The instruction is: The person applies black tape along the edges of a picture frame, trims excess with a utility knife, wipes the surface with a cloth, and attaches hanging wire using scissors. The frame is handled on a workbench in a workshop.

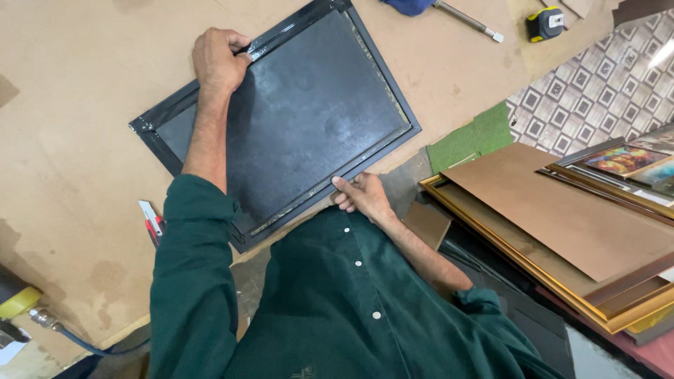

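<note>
A black frame (302, 119) lies face down on the brown bench (70, 140), turned at an angle, its dark backing board filling most of it. The near edge sits just over the bench edge, against the person's green shirt.

The left hand (219, 62) rests on the frame's far rail, fingers curled over the rail and thumb pressed along a strip of shiny tape there; it grips the rail rather than lying flat. The forearm crosses the backing board, the sleeve pushed up to the elbow.

The right hand (361, 196) is at the near rail, close to the lower right corner. The fingers are bent and the tips press on the rail's edge; whether they pinch anything small is hard to tell from this angle.

A red and white cutter (152, 221) lies on the bench just left of the left sleeve. At the top, well apart from the frame, sit a yellow and black tape measure (545, 23) and a metal tool shaft (467, 20) with a blue handle. A green pad (472, 140) lies past the frame's right corner. To the right, a brown board (562, 210) rests on a stack of gold frames (519, 270), with framed pictures (625, 161) behind.
</note>
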